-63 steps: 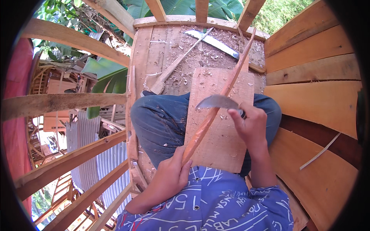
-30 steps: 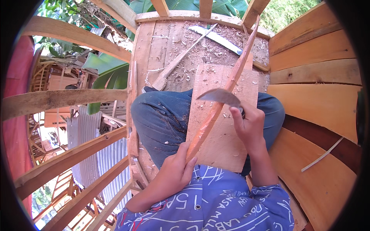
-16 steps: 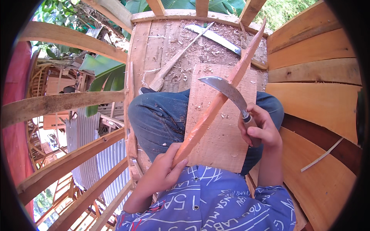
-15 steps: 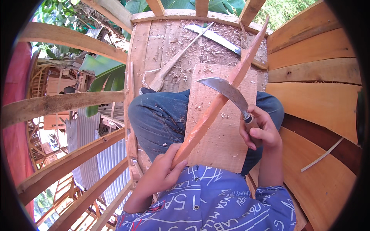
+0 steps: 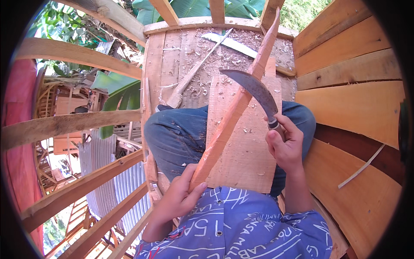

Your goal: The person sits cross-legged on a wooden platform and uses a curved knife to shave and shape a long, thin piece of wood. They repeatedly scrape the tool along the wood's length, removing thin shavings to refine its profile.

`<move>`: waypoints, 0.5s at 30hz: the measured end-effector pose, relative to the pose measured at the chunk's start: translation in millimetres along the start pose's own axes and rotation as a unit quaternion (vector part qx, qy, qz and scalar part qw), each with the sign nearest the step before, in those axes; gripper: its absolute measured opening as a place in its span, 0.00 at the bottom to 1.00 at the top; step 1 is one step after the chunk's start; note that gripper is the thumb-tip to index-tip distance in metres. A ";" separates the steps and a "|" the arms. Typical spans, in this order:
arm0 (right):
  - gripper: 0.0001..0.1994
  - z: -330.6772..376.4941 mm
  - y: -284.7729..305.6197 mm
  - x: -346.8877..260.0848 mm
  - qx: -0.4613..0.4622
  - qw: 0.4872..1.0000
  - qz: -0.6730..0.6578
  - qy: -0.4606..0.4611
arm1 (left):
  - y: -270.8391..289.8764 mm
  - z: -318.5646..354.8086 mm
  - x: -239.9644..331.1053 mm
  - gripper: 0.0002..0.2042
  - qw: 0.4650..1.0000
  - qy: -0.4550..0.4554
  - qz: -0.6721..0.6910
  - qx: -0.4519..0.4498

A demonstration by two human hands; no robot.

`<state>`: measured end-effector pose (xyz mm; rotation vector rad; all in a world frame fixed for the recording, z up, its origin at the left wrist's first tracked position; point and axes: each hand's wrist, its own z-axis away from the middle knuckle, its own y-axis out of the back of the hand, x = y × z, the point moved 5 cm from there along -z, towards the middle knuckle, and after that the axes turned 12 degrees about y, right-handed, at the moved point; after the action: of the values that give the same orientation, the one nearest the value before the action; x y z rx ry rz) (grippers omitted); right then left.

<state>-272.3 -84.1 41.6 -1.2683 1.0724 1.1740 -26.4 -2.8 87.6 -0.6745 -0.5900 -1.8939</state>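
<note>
My left hand (image 5: 183,194) is closed round the near end of a long reddish wooden stick (image 5: 228,123), which slants up and away to the right and tapers to a point at its far end. In my right hand (image 5: 286,144) is the handle of a sickle (image 5: 254,86). Its curved, dark-stained blade lies across the upper part of the stick, tip toward the left; whether the edge touches the wood I cannot tell. Beneath both, a flat wooden board (image 5: 246,162) rests across my crossed legs, with a few shavings on it.
Beyond the board, a long knife with a pale blade (image 5: 235,45) and a slim tapered stick (image 5: 194,73) lie on the shaving-covered plank floor (image 5: 172,47). Slatted wooden rails (image 5: 77,118) stand to the left. A plank wall (image 5: 349,112) rises to the right, with a thin strip (image 5: 362,166) against it.
The sickle blade has shifted slightly up along the stick, and my right wrist has turned so the hand's back shows more. The view has tilted a little; the left hand keeps its hold.
</note>
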 end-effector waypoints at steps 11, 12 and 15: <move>0.12 8.4 -13.5 -14.4 -0.198 0.966 -0.125 -0.106 | 5.9 1.8 3.5 0.15 0.999 -0.018 -0.021 0.038; 0.12 12.8 -19.9 -13.8 -0.228 0.958 -0.123 -0.122 | 5.7 2.0 3.7 0.15 0.999 -0.019 -0.019 0.037; 0.12 0.5 -11.6 -14.4 -0.155 0.975 -0.123 -0.098 | 6.0 3.4 -0.9 0.15 0.998 -0.044 -0.032 0.041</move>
<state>-262.4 -83.7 57.3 -1.4429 0.5825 1.2744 -19.9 -2.3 90.0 -0.6964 -0.7484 -1.8948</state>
